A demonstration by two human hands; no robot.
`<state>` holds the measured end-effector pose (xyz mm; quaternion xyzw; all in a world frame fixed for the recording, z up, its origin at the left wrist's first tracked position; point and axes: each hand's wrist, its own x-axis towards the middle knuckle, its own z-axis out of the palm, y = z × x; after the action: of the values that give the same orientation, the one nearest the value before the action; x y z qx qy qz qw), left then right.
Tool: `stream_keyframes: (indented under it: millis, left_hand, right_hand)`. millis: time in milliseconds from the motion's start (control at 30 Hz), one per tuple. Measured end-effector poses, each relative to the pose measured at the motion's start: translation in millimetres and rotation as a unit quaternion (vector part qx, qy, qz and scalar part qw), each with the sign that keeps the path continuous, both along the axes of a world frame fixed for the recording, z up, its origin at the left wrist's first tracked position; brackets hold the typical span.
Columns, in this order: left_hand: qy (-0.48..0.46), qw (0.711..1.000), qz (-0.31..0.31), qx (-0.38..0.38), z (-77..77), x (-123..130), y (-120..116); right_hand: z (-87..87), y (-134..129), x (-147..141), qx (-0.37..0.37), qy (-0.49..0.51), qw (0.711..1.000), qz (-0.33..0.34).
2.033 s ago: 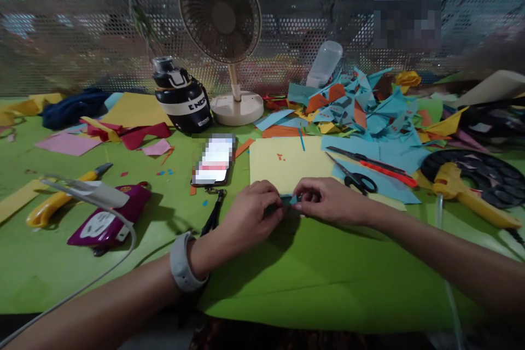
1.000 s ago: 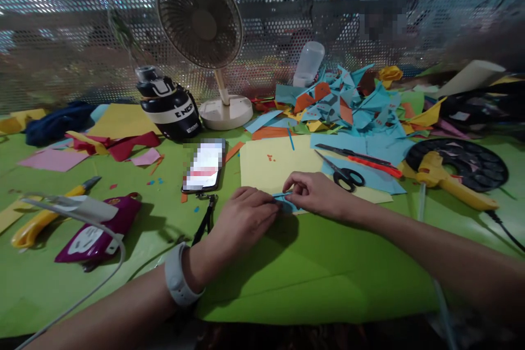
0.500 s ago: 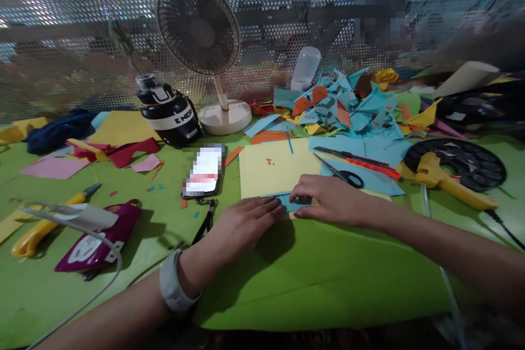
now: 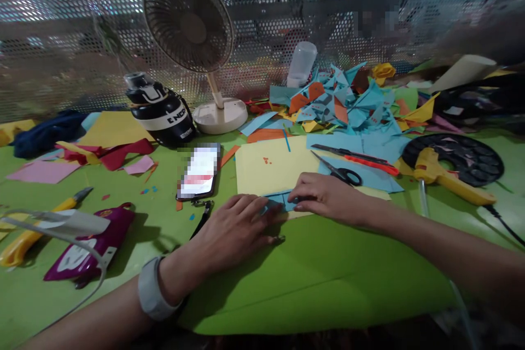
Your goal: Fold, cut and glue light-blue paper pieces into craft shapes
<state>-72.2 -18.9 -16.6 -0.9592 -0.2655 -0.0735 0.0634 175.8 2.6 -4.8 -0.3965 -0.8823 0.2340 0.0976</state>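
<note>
A small folded blue paper (image 4: 282, 200) lies at the front edge of a yellow sheet (image 4: 262, 167). My left hand (image 4: 241, 224) rests at its left end, fingers apart and lying nearly flat, with the thumb stretched toward the near side. At the right end of the blue paper, my right hand (image 4: 318, 196) has its thumb and index finger curled together on the paper's edge. Black-handled scissors (image 4: 346, 175) lie just beyond my right hand, beside a red and black cutter (image 4: 369, 163). A thin blue strip (image 4: 286, 138) sits on the yellow sheet.
A phone (image 4: 199, 170) lies left of the yellow sheet. Behind stand a fan (image 4: 220, 115) and a black bottle (image 4: 164, 120). Folded blue papers (image 4: 348, 101) are heaped at the back. A yellow glue gun (image 4: 451, 180) lies right, yellow-handled pliers (image 4: 24, 240) left.
My left hand has shifted left and its thumb has spread away from the fingers, showing more of the blue paper. My right hand has barely moved. The view has shifted slightly.
</note>
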Motion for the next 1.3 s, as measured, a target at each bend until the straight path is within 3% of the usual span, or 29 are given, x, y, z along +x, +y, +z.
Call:
stream_keyframes:
  millis: [1300]
  left_hand:
    - [-0.036, 0.994, 0.008, -0.107, 4.9, -1.6, 2.2]
  right_hand:
    - [2.8, -0.9, 0.5, 0.011, 0.005, 1.0, 0.008]
